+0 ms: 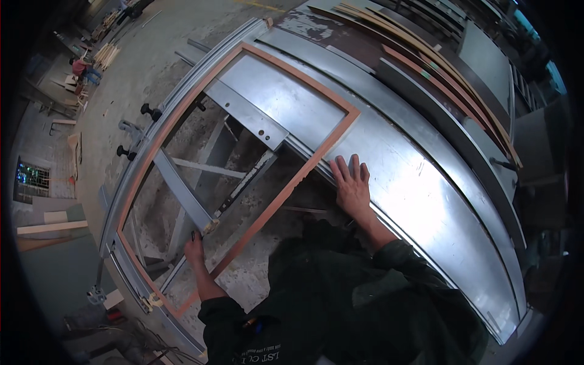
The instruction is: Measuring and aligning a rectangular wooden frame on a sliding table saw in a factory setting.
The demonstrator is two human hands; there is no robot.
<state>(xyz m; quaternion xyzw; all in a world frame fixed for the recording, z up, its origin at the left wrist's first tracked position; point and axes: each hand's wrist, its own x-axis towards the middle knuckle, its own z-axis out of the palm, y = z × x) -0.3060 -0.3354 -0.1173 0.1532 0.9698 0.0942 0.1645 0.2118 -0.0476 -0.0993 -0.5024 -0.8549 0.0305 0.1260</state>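
Brown frame: the thin rectangular frame (327, 146) in front of you lies with its upper right part over the metal bench (389, 164) and the rest spanning an open framework of bars; your left forearm (208, 287) hides a short stretch of its near side.
Your left hand (193, 249): inside the frame's opening, fingers curled on a small dark item (194, 235); too little of that shows to tell what it is.
Your right hand (353, 190): open, palm down and fingers spread on the bench, just right of the frame's near side.
Grey bar (184, 190): crosses the frame's opening, its near end close to your left hand.
Bench glare: right of the frame, a bright shine washes out surface detail.
Your dark clothing (328, 292): nearer you than the frame, covering part of the bench's edge and the floor.
Black knobs (150, 112): two, just outside the frame's left side.
Boards (438, 91): stacked beyond the frame, up to the right, some fading into the dark rim.
Co-worker (84, 70): far off, left of the frame, too small for the hands to be made out.
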